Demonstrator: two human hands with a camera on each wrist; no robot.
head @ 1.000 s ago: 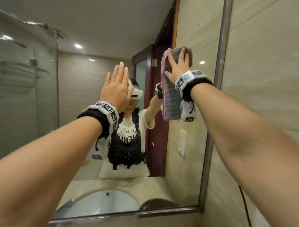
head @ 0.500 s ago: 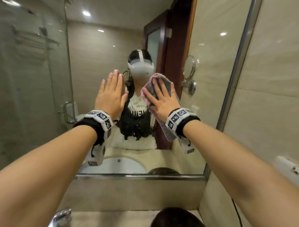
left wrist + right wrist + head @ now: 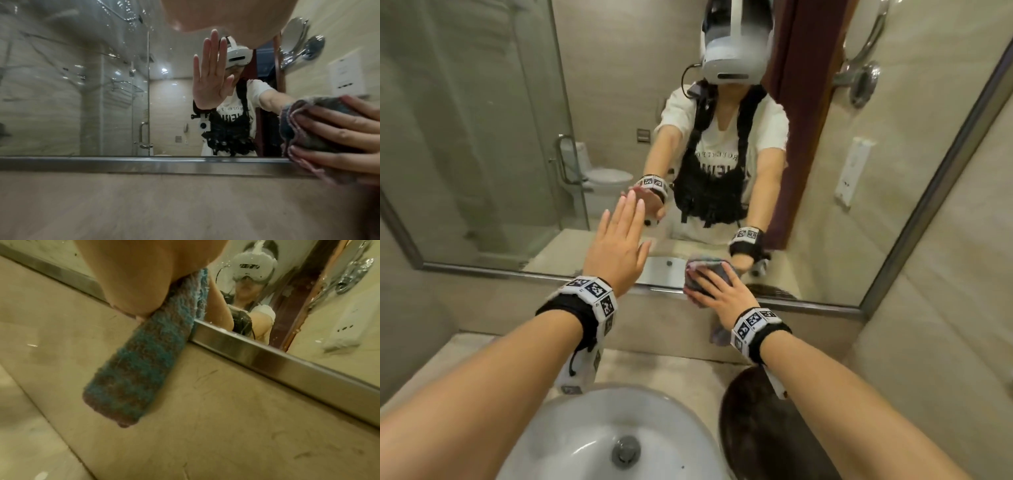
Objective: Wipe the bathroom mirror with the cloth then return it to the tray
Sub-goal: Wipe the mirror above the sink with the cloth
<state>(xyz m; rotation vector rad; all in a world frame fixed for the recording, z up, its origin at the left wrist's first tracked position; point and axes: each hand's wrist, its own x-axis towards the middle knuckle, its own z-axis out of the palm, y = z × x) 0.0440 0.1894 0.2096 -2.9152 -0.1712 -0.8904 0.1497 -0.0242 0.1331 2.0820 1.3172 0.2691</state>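
My right hand point(image 3: 717, 291) presses a striped blue, brown and pink cloth point(image 3: 705, 274) flat against the bottom edge of the mirror point(image 3: 482, 137), fingers spread and nearly straight. The cloth's point(image 3: 139, 369) lower end hangs over the metal frame point(image 3: 267, 356) onto the tiled wall. My left hand point(image 3: 626, 226) lies flat on the glass to the left and a little higher, fingers straight and together, holding nothing. The left wrist view shows the cloth point(image 3: 327, 105) under my right fingers point(image 3: 339, 134). A dark round tray point(image 3: 750, 438) sits on the counter under my right forearm, partly hidden.
A white sink point(image 3: 592, 438) sits directly below my arms, with the counter running back to the tiled wall under the mirror. A tiled side wall point(image 3: 945, 308) closes in on the right. The mirror reflects a glass shower screen, a toilet and a person.
My right hand has slid the cloth down from the mirror's upper right to its bottom edge. My left hand stays flat on the glass, lower. The view has tilted down onto the sink.
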